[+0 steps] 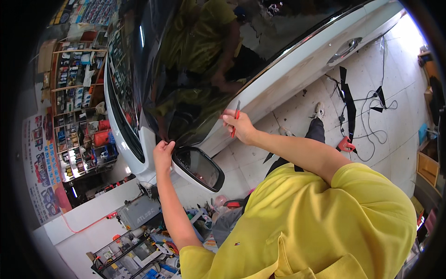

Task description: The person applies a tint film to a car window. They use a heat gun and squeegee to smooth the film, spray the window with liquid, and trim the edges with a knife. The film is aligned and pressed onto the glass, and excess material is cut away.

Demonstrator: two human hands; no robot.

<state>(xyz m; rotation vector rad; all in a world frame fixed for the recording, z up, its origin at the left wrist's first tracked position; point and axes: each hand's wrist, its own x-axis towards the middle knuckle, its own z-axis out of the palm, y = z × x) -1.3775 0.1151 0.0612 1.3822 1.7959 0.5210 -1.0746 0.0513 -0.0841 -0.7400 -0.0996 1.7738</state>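
A sheet of dark, glossy window film (193, 100) hangs over the side window of a white car (269, 90). My left hand (163, 156) is closed in a pinch on the film's lower front corner, just above the white-backed side mirror (200, 168). Held in my right hand (242, 126) is a red utility knife (237, 114), its narrow tip pointing up. The fingertips of that hand are close to the film's lower edge at the window sill; whether they touch it I cannot tell.
Below the door handle (344, 50), black film scraps (347, 100), looped cables (371, 125) and a red tool (345, 144) lie on the tiled floor. Stocked shelves (76, 88) stand at the left. A grey case (138, 211) and a tool rack (134, 255) are at the lower left.
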